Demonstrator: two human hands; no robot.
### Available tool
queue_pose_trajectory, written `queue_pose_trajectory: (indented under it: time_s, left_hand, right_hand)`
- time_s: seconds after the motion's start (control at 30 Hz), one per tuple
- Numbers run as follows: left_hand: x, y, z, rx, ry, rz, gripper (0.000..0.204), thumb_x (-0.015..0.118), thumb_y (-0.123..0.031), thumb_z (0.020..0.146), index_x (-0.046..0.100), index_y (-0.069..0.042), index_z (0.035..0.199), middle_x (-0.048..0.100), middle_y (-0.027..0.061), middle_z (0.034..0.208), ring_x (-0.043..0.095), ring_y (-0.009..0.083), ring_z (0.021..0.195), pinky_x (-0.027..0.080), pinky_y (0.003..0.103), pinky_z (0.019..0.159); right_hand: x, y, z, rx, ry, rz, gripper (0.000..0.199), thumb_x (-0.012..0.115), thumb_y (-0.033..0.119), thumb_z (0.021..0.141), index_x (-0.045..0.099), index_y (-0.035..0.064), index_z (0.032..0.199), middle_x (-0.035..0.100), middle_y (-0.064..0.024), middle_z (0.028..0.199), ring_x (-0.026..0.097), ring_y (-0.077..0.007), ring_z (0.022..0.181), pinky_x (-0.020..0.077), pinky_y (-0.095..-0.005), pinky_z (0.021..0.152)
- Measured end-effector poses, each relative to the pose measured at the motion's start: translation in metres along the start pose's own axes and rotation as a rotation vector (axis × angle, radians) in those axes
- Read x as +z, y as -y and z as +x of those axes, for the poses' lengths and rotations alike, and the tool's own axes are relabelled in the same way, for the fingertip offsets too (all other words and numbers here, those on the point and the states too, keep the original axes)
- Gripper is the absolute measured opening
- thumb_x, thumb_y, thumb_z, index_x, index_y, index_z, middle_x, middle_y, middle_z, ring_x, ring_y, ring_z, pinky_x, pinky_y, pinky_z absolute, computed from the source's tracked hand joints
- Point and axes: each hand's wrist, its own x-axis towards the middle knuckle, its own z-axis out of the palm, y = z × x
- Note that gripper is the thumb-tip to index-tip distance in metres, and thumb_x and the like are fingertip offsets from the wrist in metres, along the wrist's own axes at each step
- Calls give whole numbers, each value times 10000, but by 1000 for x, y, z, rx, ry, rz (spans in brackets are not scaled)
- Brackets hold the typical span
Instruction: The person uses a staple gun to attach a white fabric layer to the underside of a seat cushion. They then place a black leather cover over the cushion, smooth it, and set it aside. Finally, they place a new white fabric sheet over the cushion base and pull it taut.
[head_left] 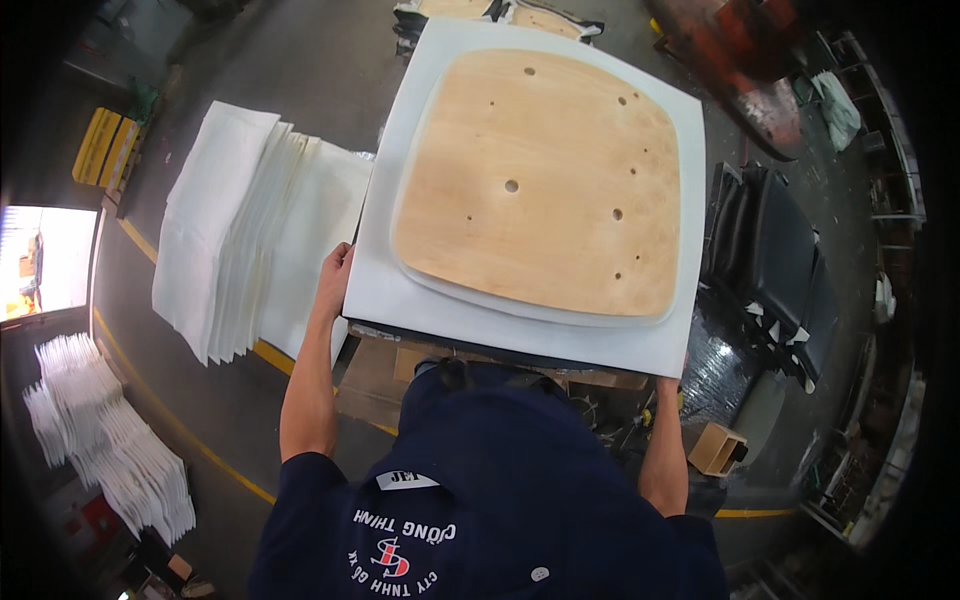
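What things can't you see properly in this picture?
- Right hand: in the head view only the fingertips show; the white foam slab covers the rest.
- Left hand: its fingers curl under the slab's edge, out of sight.
- What lies beneath the slab: hidden by it and the wooden seat board.
- Dark cushions at right: too shadowed for detail.
- Stack of white sheets: too fine to count.

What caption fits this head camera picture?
Both hands, left hand and right hand, grip a white foam square topped with a drilled plywood panel.

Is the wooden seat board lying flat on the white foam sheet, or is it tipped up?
Flat. The wooden seat board rests with its whole outline on the white foam sheet; no edge looks lifted.
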Motion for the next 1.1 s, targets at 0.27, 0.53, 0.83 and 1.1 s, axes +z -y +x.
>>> queue_pose_trajectory:
  time_s: [0.27, 0.53, 0.83, 1.1]
  left_hand:
    - [10, 1, -44, 87, -217, 103, 264, 553, -241, 1047, 638, 5, 1004, 634, 20, 859, 557, 86, 756, 484, 270, 686]
    - [24, -78, -67, 402, -464, 482, 315, 565, -251, 1033, 636, 11, 1192, 638, 72, 1014, 555, 132, 818, 482, 297, 725]
    - [31, -115, -72, -87, -241, 511, 412, 595, -358, 990, 661, 20, 1142, 699, 98, 906, 619, 206, 778, 503, 328, 751]
    - [38, -109, -58, -203, 15, 130, 358, 654, -233, 943, 643, 76, 1125, 719, 115, 988, 671, 164, 900, 524, 327, 789]
  right_hand:
    - [-12, 12, -37, 27, -35, 192, 274, 595, 112, 979, 628, -77, 1174, 714, -162, 1030, 659, -259, 955, 504, -358, 856]
    - [-44, 49, -3, 293, -148, 501, 363, 537, 289, 1071, 645, -38, 1188, 691, -87, 1101, 635, -152, 988, 497, -313, 866]
    - [-73, 113, 34, 874, 189, 922, 425, 504, 384, 1067, 629, 19, 1246, 704, -72, 1091, 682, -174, 954, 545, -332, 830]
    - [-80, 110, 56, 802, 407, 536, 446, 671, 317, 965, 622, -45, 1220, 723, -119, 1057, 703, -197, 841, 561, -343, 751]
